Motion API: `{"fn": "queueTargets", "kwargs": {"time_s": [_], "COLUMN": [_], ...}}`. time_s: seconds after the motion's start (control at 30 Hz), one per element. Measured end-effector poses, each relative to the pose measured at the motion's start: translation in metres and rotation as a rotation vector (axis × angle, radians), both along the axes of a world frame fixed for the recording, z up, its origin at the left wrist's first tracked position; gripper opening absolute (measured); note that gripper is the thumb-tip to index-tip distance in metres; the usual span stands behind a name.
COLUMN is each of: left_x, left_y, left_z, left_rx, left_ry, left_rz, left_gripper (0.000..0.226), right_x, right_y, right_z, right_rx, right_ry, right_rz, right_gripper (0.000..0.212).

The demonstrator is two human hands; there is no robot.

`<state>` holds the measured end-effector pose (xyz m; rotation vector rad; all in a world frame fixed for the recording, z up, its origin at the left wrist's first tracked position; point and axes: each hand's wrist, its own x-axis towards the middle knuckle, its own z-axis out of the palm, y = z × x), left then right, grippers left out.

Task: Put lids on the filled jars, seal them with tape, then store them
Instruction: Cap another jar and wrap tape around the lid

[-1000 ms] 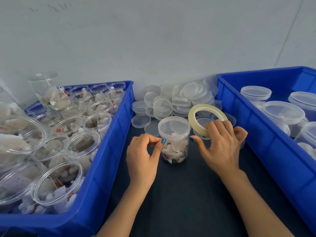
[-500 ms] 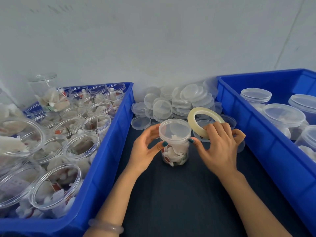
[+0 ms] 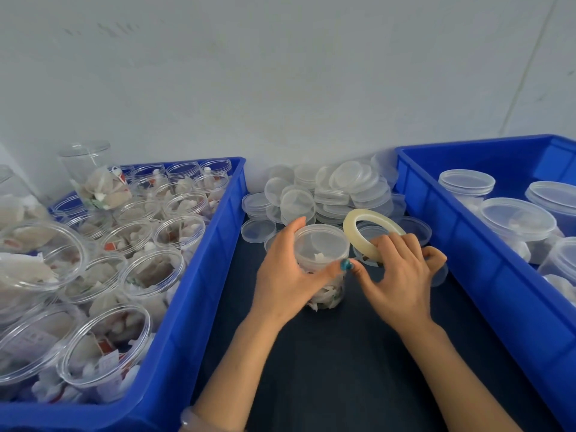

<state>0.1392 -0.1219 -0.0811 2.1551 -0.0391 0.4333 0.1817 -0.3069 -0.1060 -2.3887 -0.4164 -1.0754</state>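
- Left of the left hand stands a blue crate (image 3: 199, 307), packed with open jars (image 3: 103, 347) that hold pale packets and have no lids.
- A pale bracelet (image 3: 190, 419) sits on the left wrist, at the bottom edge of the view.
- The left hand (image 3: 286, 275) is curled round the jar (image 3: 327, 294): fingers wrap its far side and the thumb crosses the near side, just under the rim.
- The jar stands upright on the dark mat (image 3: 327, 369) between the two hands, filled with white pieces. A clear lid (image 3: 321, 247) sits on its top.
- Behind both hands, against the wall, lies a heap of loose lids (image 3: 343, 188).
- The tape roll (image 3: 350, 226) stands tilted just right of the jar's lid, held at its lower right edge.
- The right hand (image 3: 402, 275) has its fingers bent over the roll and grips it. Its thumb reaches left and meets the left thumb at the jar's side.
- Right of the right hand stands a second blue crate (image 3: 467, 260) holding lidded jars (image 3: 517, 219).
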Motion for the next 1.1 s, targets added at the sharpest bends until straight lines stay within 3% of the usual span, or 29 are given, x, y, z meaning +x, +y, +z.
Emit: {"fn": "queueTargets", "kwargs": {"time_s": [0.1,0.23,0.47,0.7,0.87,0.93,1.1], "left_x": [0.005,0.012,0.015,0.014,0.015,0.015,0.015], "left_y": [-0.011,-0.006,0.000,0.007,0.015,0.016,-0.003], "left_z": [0.008,0.008,0.014,0.018,0.027,0.033,0.041], "left_rx": [0.122,0.158,0.219,0.132,0.188,0.255,0.541], "left_ry": [0.008,0.020,0.016,0.081,0.160,0.189,0.201], "left_rz": [0.072,0.086,0.050,-0.107,-0.200,-0.223,-0.104], "left_gripper": [0.119,0.108,0.100,0.097,0.090,0.090,0.116], "right_x": [0.000,0.003,0.005,0.005,-0.002,-0.005,-0.004], "right_y": [-0.003,-0.013,-0.018,-0.009,-0.001,0.002,0.001], "right_z": [0.000,0.000,0.003,0.003,0.003,0.003,0.005], "right_rx": [-0.016,-0.084,-0.140,-0.100,-0.076,-0.060,-0.069], "right_ry": [0.040,0.059,-0.065,-0.074,-0.051,-0.058,-0.037], "right_rz": [0.043,0.105,-0.180,-0.150,-0.085,-0.073,0.019], "right_gripper": [0.043,0.027,0.035,0.043,0.041,0.041,0.043]}}
